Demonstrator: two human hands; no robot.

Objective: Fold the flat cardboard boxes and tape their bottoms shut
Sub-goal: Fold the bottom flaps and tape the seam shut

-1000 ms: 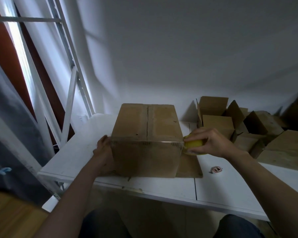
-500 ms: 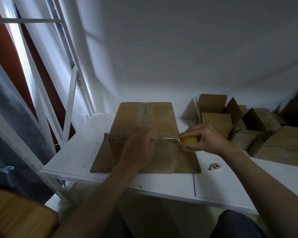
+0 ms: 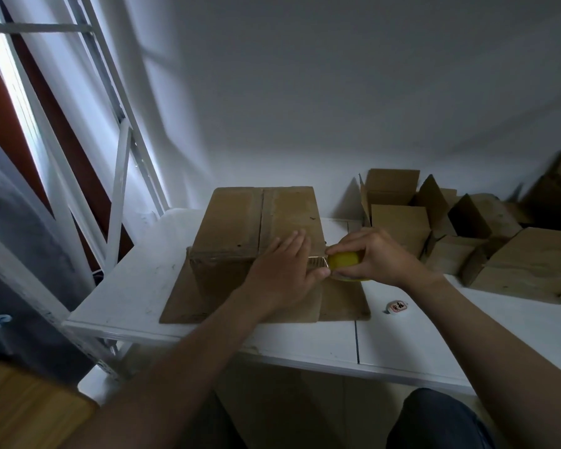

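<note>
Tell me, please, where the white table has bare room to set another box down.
Bare table lies left of the box, along the front edge, and right of the small packet. The back right is crowded with folded boxes; the right hand holds the tape roll beside the box.

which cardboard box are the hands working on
The closed box under the left hand, where the right hand holds yellow tape; the other boxes sit untouched.

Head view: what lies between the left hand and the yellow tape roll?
Head view: a shiny strip of tape, from the yellow tape roll in the right hand to the left hand on the box.
</note>
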